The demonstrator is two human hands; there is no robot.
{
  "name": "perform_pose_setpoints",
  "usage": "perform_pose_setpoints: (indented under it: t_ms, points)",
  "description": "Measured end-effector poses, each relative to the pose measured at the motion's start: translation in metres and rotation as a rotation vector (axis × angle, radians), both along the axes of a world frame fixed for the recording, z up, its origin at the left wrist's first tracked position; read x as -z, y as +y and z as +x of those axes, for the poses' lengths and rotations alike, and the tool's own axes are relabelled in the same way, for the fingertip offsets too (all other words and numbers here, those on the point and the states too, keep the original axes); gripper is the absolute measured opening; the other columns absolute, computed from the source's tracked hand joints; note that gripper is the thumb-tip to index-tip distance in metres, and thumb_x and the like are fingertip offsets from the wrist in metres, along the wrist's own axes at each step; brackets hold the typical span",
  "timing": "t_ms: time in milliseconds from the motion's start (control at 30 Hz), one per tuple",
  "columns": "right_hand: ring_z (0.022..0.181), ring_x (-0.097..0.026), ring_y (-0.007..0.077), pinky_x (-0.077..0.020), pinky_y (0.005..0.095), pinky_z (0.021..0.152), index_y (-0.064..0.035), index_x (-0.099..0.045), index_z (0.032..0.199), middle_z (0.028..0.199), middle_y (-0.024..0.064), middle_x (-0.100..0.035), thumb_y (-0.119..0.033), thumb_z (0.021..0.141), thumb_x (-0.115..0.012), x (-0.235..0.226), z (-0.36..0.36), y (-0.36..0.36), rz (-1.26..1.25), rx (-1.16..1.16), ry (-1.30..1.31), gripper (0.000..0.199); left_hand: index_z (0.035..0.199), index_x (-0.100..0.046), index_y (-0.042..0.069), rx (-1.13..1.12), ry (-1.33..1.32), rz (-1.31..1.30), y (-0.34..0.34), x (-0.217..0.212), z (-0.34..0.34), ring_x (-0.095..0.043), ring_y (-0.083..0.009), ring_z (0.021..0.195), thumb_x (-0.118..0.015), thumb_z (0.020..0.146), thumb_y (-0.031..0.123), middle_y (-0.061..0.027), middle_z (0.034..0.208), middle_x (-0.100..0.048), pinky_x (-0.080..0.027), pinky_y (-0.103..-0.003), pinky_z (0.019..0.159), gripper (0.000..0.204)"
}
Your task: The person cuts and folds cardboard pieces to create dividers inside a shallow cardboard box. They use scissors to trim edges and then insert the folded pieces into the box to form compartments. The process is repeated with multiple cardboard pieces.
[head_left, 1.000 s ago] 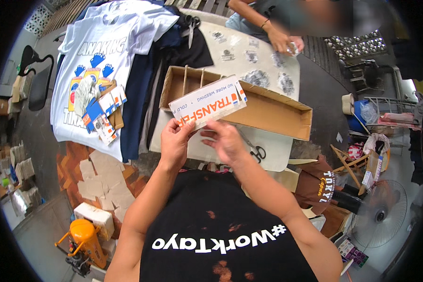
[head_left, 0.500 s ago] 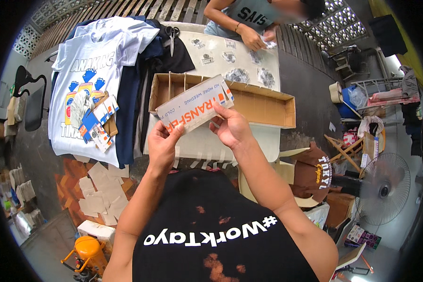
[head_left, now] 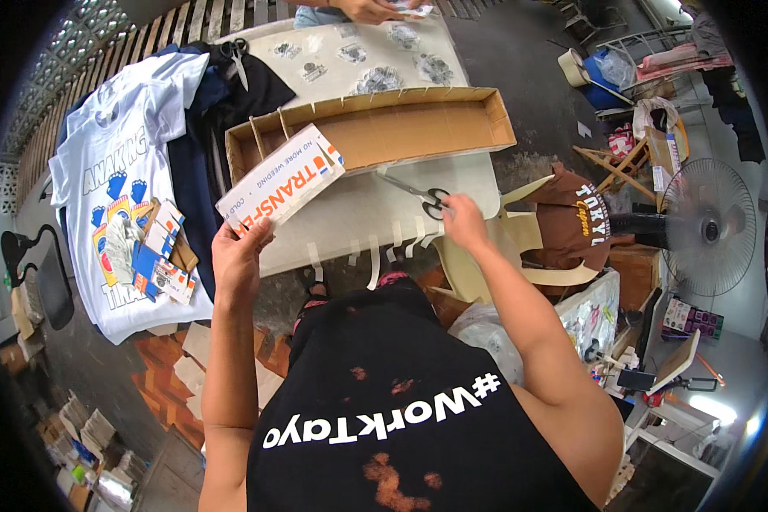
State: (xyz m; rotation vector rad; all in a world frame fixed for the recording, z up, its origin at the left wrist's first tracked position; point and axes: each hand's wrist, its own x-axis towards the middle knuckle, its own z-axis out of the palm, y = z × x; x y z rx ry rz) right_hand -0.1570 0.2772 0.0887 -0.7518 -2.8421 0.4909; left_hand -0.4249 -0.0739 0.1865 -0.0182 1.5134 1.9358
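Observation:
My left hand (head_left: 241, 254) grips the near end of a flat white cardboard piece (head_left: 286, 177) with orange and blue print, thumb on top. The piece is tilted over the left part of a long open cardboard box (head_left: 427, 124). On the pale table, a pair of scissors (head_left: 416, 193) lies with its blades towards the box and its black handles towards me. My right hand (head_left: 464, 222) is at those handles, fingers closed against the loops; the fingertips are partly hidden.
White T-shirts (head_left: 119, 179) lie at the left with printed cardboard scraps on them. Another scissors (head_left: 236, 61) rests on dark cloth. Pale strips (head_left: 374, 260) hang off the table's front edge. A co-worker's hands (head_left: 371, 10) are at the far edge. A chair (head_left: 516, 230) and fan (head_left: 708, 224) stand right.
My right hand has let go of the cardboard piece and moved right to the scissors. My left hand has carried the piece leftwards. The view has shifted, and the co-worker is mostly out of it.

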Motion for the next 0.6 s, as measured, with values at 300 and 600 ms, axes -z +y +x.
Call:
perform_pose_setpoints:
  t_ms: [300, 600]
  points:
    - [0.100, -0.059, 0.0327, -0.0418, 0.0476, 0.086, -0.0066, -0.058, 0.109, 0.102, 0.0138, -0.061, -0.003, 0.078, -0.060, 0.005, -0.033, 0.004, 0.104, -0.139, -0.060, 0.031, 0.117, -0.060, 0.001, 0.080, 0.052, 0.101, 0.038, -0.043, 0.026, -0.068, -0.0162, 0.093, -0.072, 0.088, 0.012, -0.0091, 0.108, -0.070, -0.053, -0.032, 0.083, 0.033]
    - [0.100, -0.064, 0.0369, -0.0474, 0.0445, 0.086, -0.0072, -0.051, 0.116, 0.100, 0.0156, -0.066, 0.003, 0.076, -0.061, -0.043, 0.001, 0.001, -0.168, -0.071, -0.358, 0.043, 0.119, -0.057, -0.003, 0.079, 0.123, 0.113, 0.047, -0.053, 0.030, -0.068, -0.0209, 0.101, -0.070, 0.089, 0.008, -0.0132, 0.112, -0.069, -0.053, -0.035, 0.091, 0.034]
